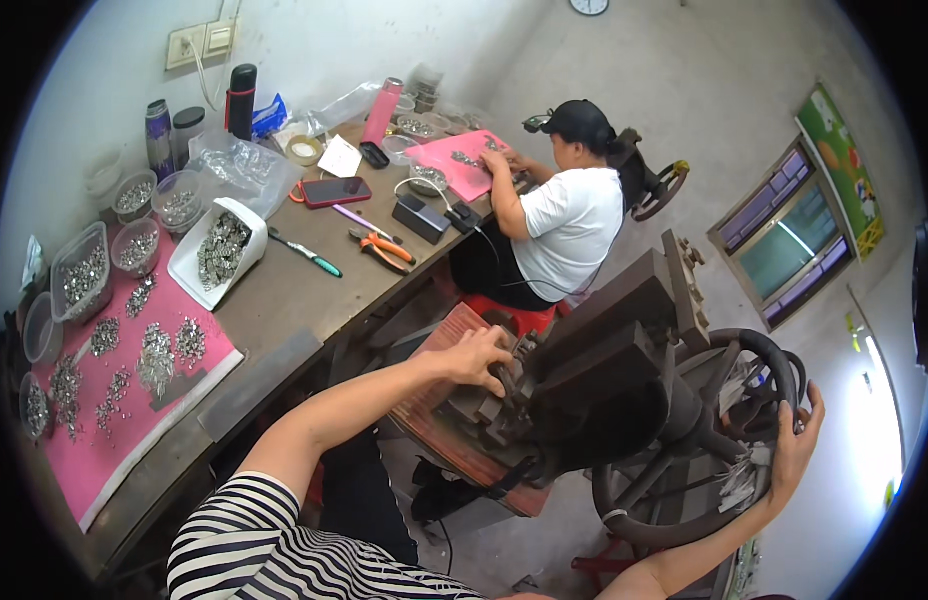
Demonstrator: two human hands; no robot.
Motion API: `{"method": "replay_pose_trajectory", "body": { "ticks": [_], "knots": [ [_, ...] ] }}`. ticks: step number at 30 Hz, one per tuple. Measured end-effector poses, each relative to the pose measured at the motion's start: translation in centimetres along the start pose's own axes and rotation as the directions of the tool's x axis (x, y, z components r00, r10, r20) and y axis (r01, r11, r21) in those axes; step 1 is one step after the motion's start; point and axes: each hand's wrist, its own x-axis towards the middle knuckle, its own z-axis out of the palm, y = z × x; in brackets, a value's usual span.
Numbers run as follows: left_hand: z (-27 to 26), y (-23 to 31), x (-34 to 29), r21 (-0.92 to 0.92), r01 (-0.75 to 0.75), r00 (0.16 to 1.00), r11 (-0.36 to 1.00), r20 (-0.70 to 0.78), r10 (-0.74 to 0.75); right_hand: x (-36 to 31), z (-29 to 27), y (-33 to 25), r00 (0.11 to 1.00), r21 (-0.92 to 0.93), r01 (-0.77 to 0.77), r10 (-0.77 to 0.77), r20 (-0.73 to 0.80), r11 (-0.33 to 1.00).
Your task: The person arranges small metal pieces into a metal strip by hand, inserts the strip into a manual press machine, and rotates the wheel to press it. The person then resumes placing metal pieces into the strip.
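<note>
A dark, heavy hand press stands in front of me, its bed edged by a worn reddish wooden board. My left hand reaches over that bed with bent fingers drawn together at the small metal tooling. What its fingertips hold, if anything, is too small to tell. On the right, my right hand is closed around the outer rim of the press's large spoked handwheel. Pale wrapping is tied around parts of the wheel.
Along the left runs a workbench with small metal parts heaped on pink sheet, a white scoop tray, plastic tubs, pliers, a toothbrush and a phone. A co-worker sits at its far end on a red stool.
</note>
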Motion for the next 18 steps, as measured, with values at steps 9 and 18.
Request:
{"method": "replay_pose_trajectory", "body": {
  "ticks": [9,18],
  "knots": [
    [2.2,4.2,-9.2,0.223,-0.042,0.889,0.974,-0.436,0.138,-9.7,5.4,-7.7,0.689,0.07,0.68,-0.604,-0.4,0.73],
    [-4.6,10.2,-30.5,0.127,0.546,0.553,0.828,-0.797,-0.243,-25.8,28.2,-24.8,0.509,0.854,0.059,-0.752,0.419,0.516]
  ]
}}
